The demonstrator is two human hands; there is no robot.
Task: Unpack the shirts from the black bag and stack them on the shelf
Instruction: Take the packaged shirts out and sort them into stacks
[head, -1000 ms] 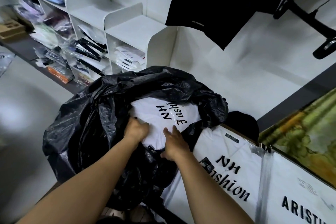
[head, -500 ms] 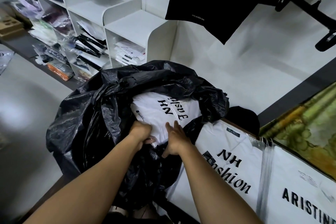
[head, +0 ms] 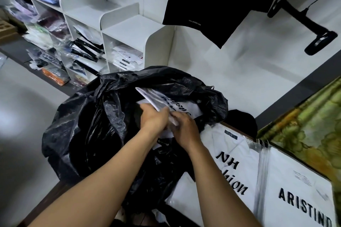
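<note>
A white shelf unit (head: 129, 29) of open cubbies, several holding packed clothing, stands beyond the bench's far left corner. On the bench (head: 49, 197), toward its left edge, slumps a large black bag (head: 88, 134) with its mouth open. White bagged shirts (head: 232, 153) lie flat just beside it on the right. One film-wrapped shirt (head: 153, 97) tilts up out of the bag's mouth, above another inside. The left hand (head: 154, 120) and right hand (head: 184, 129) both grip its near corner, fingers curled round the slippery wrap. A wider hold along that edge would likely help, lifting clear of the bag's rim before carrying it flat.
</note>
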